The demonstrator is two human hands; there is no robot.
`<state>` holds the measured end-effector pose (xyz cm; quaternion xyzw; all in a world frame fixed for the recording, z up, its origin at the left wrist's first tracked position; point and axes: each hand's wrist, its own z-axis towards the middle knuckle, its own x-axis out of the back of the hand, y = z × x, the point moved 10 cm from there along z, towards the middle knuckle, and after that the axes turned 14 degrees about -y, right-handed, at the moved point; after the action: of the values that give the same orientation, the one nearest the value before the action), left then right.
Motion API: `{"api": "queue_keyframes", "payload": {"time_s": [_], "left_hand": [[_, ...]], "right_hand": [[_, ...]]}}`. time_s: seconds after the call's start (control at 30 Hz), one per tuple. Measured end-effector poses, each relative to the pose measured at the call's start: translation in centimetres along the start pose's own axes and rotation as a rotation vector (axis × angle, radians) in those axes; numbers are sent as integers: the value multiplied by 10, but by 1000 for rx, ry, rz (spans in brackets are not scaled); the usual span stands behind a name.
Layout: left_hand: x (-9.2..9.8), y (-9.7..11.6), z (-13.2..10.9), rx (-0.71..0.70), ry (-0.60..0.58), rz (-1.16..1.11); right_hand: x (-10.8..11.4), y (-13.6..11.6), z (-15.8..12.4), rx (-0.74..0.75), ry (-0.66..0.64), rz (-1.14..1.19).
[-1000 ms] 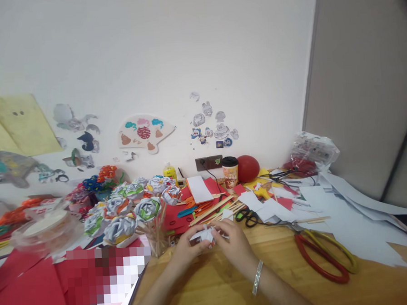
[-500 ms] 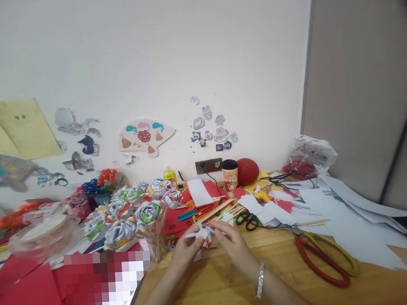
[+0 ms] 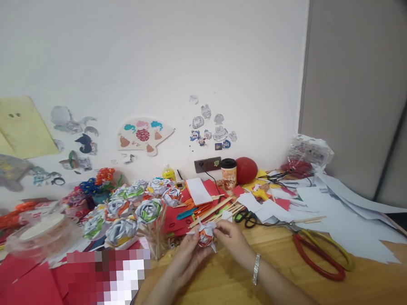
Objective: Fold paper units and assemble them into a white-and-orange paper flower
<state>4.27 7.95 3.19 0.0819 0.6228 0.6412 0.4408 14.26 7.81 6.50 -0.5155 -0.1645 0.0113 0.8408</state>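
Observation:
A small folded paper flower [image 3: 205, 234], white with orange inside and pointed petals sticking out, is held over the wooden table [image 3: 227, 288]. My left hand [image 3: 189, 255] cups it from the left and below, fingers wrapped against it. My right hand [image 3: 232, 239], with a silvery bracelet at the wrist, pinches a petal on the flower's right side. Left of my hands, finished-looking paper roses [image 3: 148, 212] in white with green, orange and yellow stand bunched on sticks in a clear container [image 3: 158, 246].
Large scissors [image 3: 318, 255] with red and yellow handles lie to the right, near white paper sheets [image 3: 344, 227]. Black-handled scissors [image 3: 246, 218], wooden sticks [image 3: 213, 211], a paper cup [image 3: 229, 176] and a red balloon [image 3: 247, 169] are behind. Red paper [image 3: 26, 289] covers the left.
The paper flower has turned in my hands, now showing more of its orange inside. My left hand has shifted lower around it, and the view has moved slightly.

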Motion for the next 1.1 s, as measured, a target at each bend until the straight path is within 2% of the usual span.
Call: {"api": "queue_keyframes", "payload": {"time_s": [0.13, 0.23, 0.37, 0.43, 0.6, 0.77, 0.9, 1.1], "left_hand": [[-2, -1, 0, 51, -56, 41], [5, 1, -2, 105, -65, 85], [23, 3, -6, 207, 33, 240], [24, 4, -5, 255, 30, 381], [16, 6, 2, 330, -69, 813], [24, 12, 8, 293, -9, 980], [25, 11, 7, 265, 22, 986], [19, 16, 5, 214, -15, 881]], "right_hand": [[7, -14, -1, 54, 8, -180], [3, -17, 0, 47, -92, -296], [-14, -2, -1, -52, -284, -368], [-22, 9, -2, -101, -346, -405], [-33, 31, -5, -168, -412, -435], [-40, 38, -6, -203, -478, -397], [-39, 36, -6, -190, -459, -399], [-24, 17, -5, -88, -263, -484]]}}
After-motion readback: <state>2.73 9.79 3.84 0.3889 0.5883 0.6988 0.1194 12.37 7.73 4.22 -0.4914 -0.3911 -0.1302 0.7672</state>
